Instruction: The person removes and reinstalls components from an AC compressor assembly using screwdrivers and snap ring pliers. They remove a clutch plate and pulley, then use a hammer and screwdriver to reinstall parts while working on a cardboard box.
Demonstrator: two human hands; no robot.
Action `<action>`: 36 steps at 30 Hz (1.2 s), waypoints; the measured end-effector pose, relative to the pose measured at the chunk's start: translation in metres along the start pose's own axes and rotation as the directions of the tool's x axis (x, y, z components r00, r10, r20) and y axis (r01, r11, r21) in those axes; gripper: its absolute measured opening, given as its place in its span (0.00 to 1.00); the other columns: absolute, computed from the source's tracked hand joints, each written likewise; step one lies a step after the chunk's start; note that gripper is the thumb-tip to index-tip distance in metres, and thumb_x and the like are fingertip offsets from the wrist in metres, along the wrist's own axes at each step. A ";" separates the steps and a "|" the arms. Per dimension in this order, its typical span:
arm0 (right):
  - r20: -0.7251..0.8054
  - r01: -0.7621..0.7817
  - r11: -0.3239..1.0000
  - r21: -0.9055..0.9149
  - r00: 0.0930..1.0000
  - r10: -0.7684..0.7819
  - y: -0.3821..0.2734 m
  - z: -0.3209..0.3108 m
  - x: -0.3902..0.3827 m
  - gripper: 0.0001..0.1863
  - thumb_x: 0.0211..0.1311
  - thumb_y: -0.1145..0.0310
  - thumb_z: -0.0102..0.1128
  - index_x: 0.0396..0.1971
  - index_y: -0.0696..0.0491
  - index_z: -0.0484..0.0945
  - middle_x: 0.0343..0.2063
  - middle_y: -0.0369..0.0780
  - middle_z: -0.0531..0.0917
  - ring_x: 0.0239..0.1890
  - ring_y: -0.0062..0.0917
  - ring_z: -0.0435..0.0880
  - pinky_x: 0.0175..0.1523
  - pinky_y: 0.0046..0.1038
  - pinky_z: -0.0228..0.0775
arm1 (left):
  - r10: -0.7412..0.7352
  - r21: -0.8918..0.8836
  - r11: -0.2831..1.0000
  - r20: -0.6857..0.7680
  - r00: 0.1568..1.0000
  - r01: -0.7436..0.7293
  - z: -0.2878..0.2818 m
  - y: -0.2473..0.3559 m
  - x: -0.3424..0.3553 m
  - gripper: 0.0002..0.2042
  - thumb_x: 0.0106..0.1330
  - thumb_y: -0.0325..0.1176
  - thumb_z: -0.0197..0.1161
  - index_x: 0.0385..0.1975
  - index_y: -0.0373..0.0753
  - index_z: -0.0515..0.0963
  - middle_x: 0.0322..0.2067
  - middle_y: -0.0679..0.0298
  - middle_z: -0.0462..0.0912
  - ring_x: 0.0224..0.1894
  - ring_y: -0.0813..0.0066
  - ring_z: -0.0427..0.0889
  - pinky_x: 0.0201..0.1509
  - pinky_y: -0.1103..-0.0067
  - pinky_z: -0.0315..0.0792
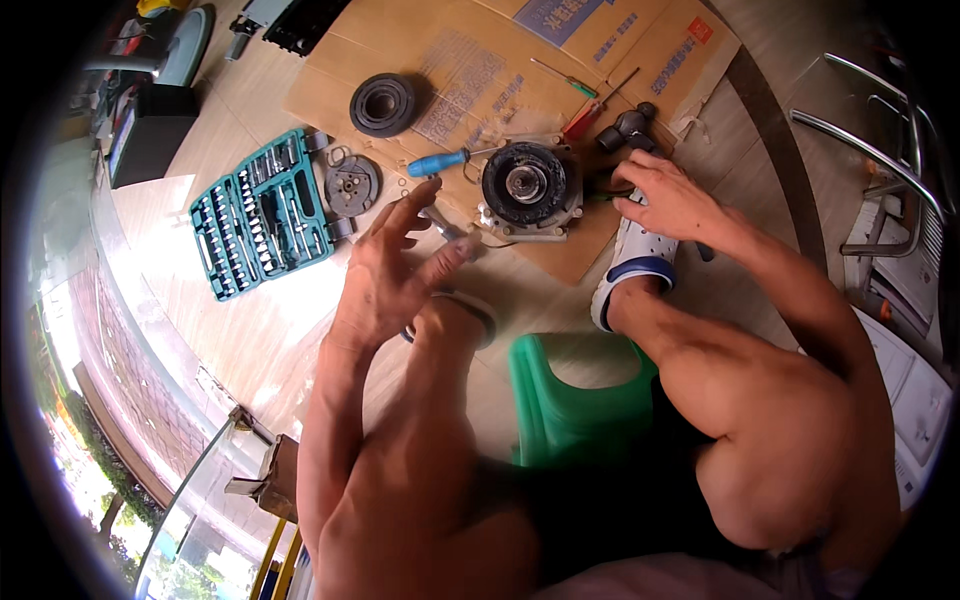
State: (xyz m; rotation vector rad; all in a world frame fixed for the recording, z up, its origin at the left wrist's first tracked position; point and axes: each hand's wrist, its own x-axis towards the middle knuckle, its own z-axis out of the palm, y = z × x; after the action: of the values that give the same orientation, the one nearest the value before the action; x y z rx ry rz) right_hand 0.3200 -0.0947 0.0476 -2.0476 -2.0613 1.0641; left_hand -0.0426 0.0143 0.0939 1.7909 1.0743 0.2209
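Note:
My left hand [385, 285] is raised with fingers and thumb apart, holding nothing. Behind its fingertips, a partly hidden grey metallic piece [438, 224] shows. My right hand [668, 200] is over the toe of a white clog [640, 247], fingers curled toward the thumb around something dark that I cannot make out. Between the hands, a round motor-like part [525, 183] with a black ring and central metal shaft sits on flattened cardboard [440, 60]. A blue-handled screwdriver [437, 163] points toward it. Just beyond my right hand is a black tool head [630, 128].
Left are an opened teal socket set [265, 215] and a round metal plate [352, 185]. A black pulley-like ring [383, 104], a green-handled screwdriver [580, 86] and a red-handled one [583, 120] rest on the cardboard. A green stool [535, 400] stands between my legs; chrome tubing [865, 130] rises right.

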 end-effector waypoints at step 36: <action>-0.148 -0.129 0.944 -0.303 0.985 0.087 0.030 0.085 0.035 0.27 0.51 0.68 0.69 0.55 0.54 0.81 0.41 0.44 0.82 0.48 0.41 0.82 0.55 0.42 0.72 | -0.176 -0.151 0.972 0.051 0.983 0.182 0.074 -0.048 0.027 0.50 0.49 0.52 0.84 0.72 0.37 0.68 0.59 0.48 0.78 0.56 0.54 0.83 0.60 0.65 0.78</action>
State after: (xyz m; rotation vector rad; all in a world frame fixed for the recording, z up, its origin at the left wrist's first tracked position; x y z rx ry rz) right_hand 0.3002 -0.1030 -0.0472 -2.3259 -2.1881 0.6204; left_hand -0.0106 -0.0086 0.0102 1.5444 1.1529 0.1557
